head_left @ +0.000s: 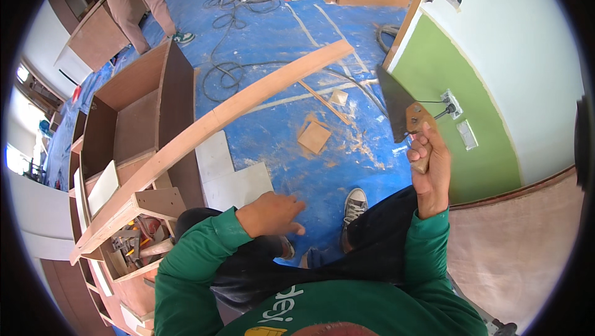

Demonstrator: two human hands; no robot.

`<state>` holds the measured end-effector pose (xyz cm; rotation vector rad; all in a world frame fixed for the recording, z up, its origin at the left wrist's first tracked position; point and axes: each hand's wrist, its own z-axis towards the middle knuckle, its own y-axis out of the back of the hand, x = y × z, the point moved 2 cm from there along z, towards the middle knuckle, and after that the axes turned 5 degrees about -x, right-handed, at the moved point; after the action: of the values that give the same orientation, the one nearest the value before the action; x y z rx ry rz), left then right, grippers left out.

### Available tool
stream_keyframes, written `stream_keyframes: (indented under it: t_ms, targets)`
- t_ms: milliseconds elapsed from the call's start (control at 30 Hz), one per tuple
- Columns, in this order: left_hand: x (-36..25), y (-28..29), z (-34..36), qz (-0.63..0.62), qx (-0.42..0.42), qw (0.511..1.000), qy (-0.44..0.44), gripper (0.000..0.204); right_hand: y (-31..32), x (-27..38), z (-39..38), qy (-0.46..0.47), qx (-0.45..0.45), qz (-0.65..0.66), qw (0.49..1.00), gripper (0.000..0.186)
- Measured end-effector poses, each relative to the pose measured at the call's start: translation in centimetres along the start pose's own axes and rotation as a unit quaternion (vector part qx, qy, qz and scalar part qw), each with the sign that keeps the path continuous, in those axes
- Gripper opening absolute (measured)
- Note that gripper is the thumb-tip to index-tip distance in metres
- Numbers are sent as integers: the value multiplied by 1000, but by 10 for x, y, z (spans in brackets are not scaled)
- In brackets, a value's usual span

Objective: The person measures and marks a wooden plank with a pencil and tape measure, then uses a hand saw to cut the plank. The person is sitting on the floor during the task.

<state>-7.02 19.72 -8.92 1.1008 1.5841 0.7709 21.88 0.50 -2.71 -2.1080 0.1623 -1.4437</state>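
The right hand (429,161) holds a scraper (400,110) up tight by its wooden handle, and the left hand (274,212) rests open above the blue floor (273,125).

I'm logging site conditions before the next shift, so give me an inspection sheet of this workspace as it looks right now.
Surface: blue floor covering, dusted with sawdust and marked with pale tape lines.
Job's things: putty knife with a wide dark blade and wooden handle; long wooden plank resting across the open wooden cabinet.
Clutter: wood offcuts on the floor; hand tools in a tray at lower left.
Grippers: right hand gripping the putty knife, raised; left hand empty, over the knee.
Cables: black cords looped across the floor.
Surroundings: green and white wall with a socket; another person's legs at top left.
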Motion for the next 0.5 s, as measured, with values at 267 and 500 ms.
stream_keyframes:
  t_ms: [267, 500]
  targets:
    - [17, 21, -9, 12, -97, 994, 42, 52, -24, -23, -31, -108, 105, -64, 987, 37]
    - [49, 50, -23, 13, -124, 983, 137, 59, -25, -43, -46, -198, 204, -114, 952, 62]
